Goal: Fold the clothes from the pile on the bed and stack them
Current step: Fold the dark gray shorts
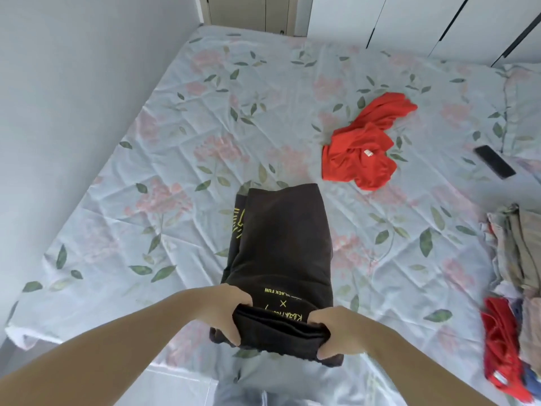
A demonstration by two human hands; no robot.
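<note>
A dark brown T-shirt (281,244) with yellow print lies folded into a long strip on the floral bed sheet (164,159), running away from me. My left hand (225,309) grips the left corner of its near end, and my right hand (339,329) grips the right corner; that end is lifted slightly off the sheet. A crumpled red shirt (360,153) lies loose farther back on the right. A pile of clothes (515,288) in beige, red and blue sits at the right edge.
A black phone (494,161) lies on the bed at the far right, near a pillow (524,112). A white wall (58,112) runs along the bed's left side. White wardrobe doors (439,22) stand behind the bed. The bed's near edge is just under my hands.
</note>
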